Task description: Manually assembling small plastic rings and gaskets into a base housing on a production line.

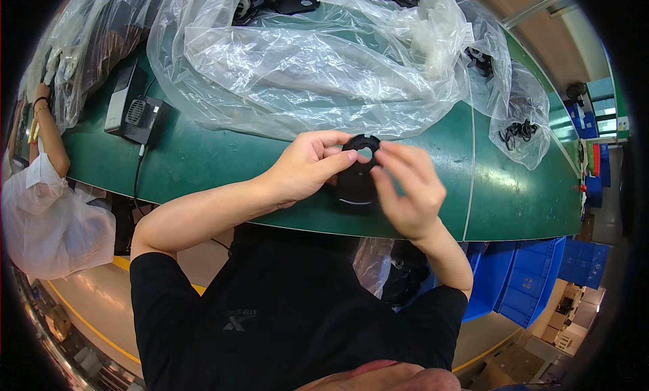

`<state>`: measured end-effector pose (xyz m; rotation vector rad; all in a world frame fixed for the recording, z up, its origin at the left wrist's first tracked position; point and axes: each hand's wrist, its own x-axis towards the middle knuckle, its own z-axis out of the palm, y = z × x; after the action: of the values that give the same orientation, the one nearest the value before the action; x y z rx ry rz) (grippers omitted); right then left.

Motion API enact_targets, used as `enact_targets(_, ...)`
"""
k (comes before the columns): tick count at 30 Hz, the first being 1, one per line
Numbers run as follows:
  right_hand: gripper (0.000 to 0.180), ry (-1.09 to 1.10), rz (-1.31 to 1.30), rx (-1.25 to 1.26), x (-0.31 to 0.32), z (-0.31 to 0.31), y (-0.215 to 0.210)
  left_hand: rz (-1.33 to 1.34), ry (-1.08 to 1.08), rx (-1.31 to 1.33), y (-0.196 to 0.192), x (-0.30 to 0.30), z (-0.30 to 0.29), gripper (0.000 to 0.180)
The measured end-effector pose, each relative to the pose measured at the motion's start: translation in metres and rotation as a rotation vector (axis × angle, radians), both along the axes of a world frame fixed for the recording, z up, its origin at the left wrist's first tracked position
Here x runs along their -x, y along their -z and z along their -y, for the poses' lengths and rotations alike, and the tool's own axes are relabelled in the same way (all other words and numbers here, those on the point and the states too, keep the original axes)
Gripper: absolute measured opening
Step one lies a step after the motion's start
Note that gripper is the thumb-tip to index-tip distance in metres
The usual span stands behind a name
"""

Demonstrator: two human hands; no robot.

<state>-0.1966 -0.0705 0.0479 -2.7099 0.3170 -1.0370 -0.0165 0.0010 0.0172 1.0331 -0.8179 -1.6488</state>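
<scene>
Over the near edge of the green table [223, 161] I hold a flat black plastic part [355, 182], rounded at one end with a large round hole through it. My left hand [304, 162] grips the left side of the holed end, thumb in front and fingers behind. On the right side of the same end, the thumb and fingers of my right hand [411, 191] pinch the rim; they are slightly blurred. Whether a smaller piece sits between the right fingertips is too hard to make out.
A large clear plastic bag [297, 66] with black parts lies across the far side. Smaller bags with black pieces [518, 131] lie at the right. A black device [143, 117] with a cable stands left. Blue bins [531, 283] are below right. Another person's arm [51, 134] reaches in at far left.
</scene>
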Motion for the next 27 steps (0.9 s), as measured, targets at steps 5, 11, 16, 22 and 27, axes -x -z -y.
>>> enact_targets(5, 0.027, 0.12, 0.17, -1.33, 0.012, 0.003, 0.003, -0.053, 0.03, 0.133, -0.006, 0.01, -0.001, 0.031)
enact_targets(11, 0.025, 0.096, 0.067, -1.328, 0.022, 0.015, 0.006, 0.028, 0.032, 0.039, -0.006, 0.006, -0.008, 0.035)
enact_targets(16, 0.017, 0.58, 0.24, -0.771, 0.095, 0.1, 0.003, 0.001, 0.011, -0.032, -0.004, 0.005, -0.006, 0.037)
enact_targets(22, 0.025, 1.208, -0.101, -0.217, 0.222, 0.224, 0.032, -0.014, 0.046, -0.061, -0.003, 0.012, -0.003, 0.039)
enact_targets(27, 0.023, 1.288, -0.25, -0.168, 0.213, 0.238, 0.043, 0.006, 0.033, -0.071, -0.001, 0.01, -0.002, 0.038)
